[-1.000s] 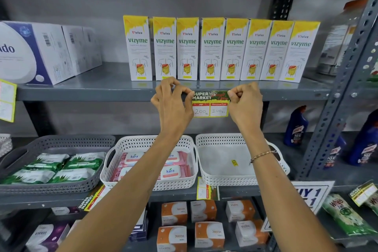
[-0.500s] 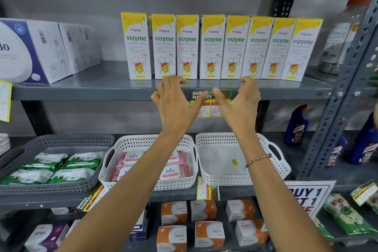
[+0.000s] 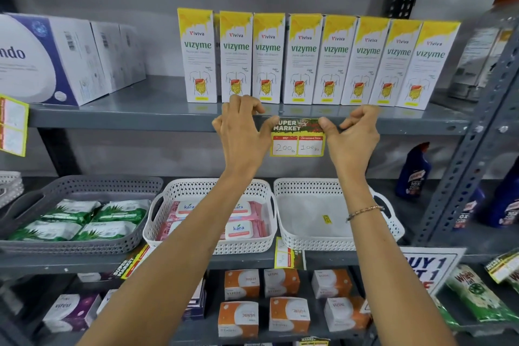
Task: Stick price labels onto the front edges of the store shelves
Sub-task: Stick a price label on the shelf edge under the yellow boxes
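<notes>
A yellow price label (image 3: 297,146) headed "SUPER MARKET", with 200 and 100 handwritten in its two boxes, hangs on the front edge of the grey upper shelf (image 3: 126,121), below a row of yellow-and-white Vizyme boxes (image 3: 303,59). My left hand (image 3: 241,135) has its thumb on the label's top left corner and its fingers hooked over the shelf top. My right hand (image 3: 354,140) presses its thumb on the top right corner, its fingers curled. The label's lower half hangs free below the edge.
Another label (image 3: 12,126) hangs at the far left of the same edge, and two more (image 3: 288,254) (image 3: 132,261) on the shelf below. That shelf holds a grey basket (image 3: 84,185) and two white baskets (image 3: 213,241) (image 3: 337,241). A perforated steel upright (image 3: 471,163) stands right.
My thumbs swept inward over the label's top strip, then back out to its two upper corners. The label has stayed in the same spot on the shelf edge.
</notes>
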